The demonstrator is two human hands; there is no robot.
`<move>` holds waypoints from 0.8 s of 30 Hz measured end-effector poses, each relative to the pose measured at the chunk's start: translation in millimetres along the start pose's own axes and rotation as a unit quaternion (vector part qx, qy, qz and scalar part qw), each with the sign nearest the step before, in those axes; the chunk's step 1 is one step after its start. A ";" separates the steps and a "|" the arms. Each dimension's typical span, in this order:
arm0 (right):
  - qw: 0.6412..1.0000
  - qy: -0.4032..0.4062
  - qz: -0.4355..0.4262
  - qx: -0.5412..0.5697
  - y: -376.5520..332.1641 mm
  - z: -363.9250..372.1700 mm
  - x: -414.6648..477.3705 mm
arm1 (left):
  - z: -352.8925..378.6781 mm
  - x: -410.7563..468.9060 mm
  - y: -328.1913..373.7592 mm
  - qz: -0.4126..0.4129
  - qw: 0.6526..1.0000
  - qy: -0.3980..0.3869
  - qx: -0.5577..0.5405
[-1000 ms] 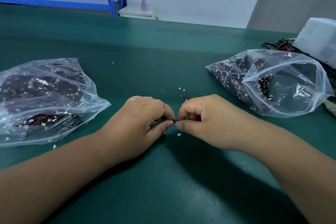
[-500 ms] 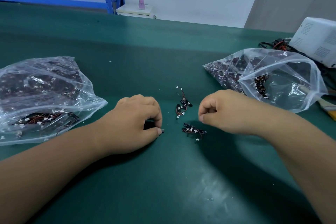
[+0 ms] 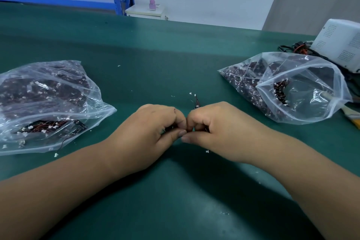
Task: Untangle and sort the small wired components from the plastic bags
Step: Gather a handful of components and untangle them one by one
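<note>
- The left hand (image 3: pixel 153 132) and right hand (image 3: pixel 218 128) sit knuckle to knuckle at the middle of the table (image 3: pixel 175 60). Fingers are curled, and both pinch the little clump of wires (image 3: pixel 196 102).
- A strand with white plugs pokes out just beyond the right hand.
- Best bet here, I reckon: hold one plug firm and tease the other out slowly, with no yanking on those thin leads.
- The left bag (image 3: pixel 48 99) lies far left and the open right bag (image 3: pixel 303 91) far right, both well apart from the hands. Freed pieces want one settled destination.
</note>
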State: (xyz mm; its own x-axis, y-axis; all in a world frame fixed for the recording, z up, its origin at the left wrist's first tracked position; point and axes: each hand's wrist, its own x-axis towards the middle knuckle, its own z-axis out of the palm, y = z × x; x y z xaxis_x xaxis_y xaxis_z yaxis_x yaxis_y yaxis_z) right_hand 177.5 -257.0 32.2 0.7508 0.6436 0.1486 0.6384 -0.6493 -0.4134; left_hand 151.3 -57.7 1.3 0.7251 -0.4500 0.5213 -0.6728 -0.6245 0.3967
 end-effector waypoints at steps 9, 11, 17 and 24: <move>0.996 0.029 0.084 0.016 22.7 -27.7 -3.3 | -10.4 -2.4 -23.8 -0.125 0.986 -0.095 0.048; 0.995 0.001 0.104 0.010 26.5 -33.9 -4.5 | -18.3 -0.2 -31.6 -0.163 0.972 -0.140 0.091; 0.992 -0.021 0.125 0.006 25.0 -35.0 -4.5 | -39.0 9.6 -34.3 -0.235 0.932 -0.267 0.065; 0.988 -0.029 0.152 -0.025 30.7 -30.2 -2.4 | -50.6 9.4 -30.7 -0.236 0.900 -0.355 0.088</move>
State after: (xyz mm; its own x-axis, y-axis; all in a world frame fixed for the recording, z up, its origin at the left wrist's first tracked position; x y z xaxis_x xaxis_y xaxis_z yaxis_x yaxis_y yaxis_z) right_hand 200.4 -290.7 46.3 0.8995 0.4361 -0.0280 0.3927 -0.8348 -0.3858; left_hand 171.3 -10.4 32.2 0.8774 -0.3638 -0.3129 -0.2765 -0.9162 0.2899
